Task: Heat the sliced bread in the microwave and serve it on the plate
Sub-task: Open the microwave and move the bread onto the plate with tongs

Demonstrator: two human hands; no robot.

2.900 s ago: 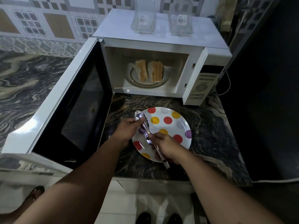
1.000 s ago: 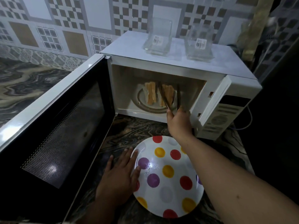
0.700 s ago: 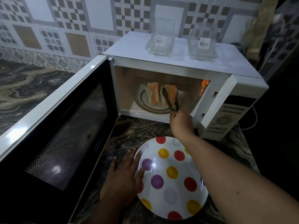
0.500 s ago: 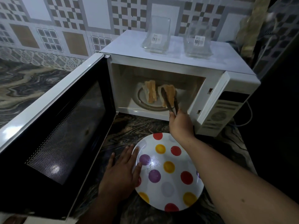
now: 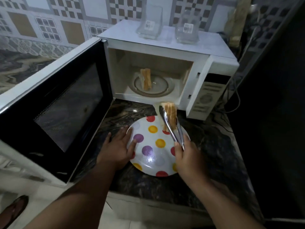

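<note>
My right hand (image 5: 187, 156) grips metal tongs (image 5: 172, 128) that clamp a stack of bread slices (image 5: 170, 115) in the air above the far right part of the polka-dot plate (image 5: 151, 154). My left hand (image 5: 118, 147) rests flat on the counter with its fingers straight, touching the plate's left rim. A second stack of bread (image 5: 146, 78) stands on the glass turntable (image 5: 151, 86) inside the white microwave (image 5: 165, 52), whose door (image 5: 54, 103) hangs wide open to the left.
Two clear glass containers (image 5: 149, 22) (image 5: 187, 28) stand on top of the microwave. The dark marbled counter (image 5: 212, 146) stretches right of the plate. The control panel (image 5: 206, 96) faces front right, with a cable (image 5: 237, 95) behind it. Counter edge lies near my arms.
My right hand has pulled the tongs out of the microwave with one stack of bread and brought it over the plate. The left hand has stayed at the plate's rim.
</note>
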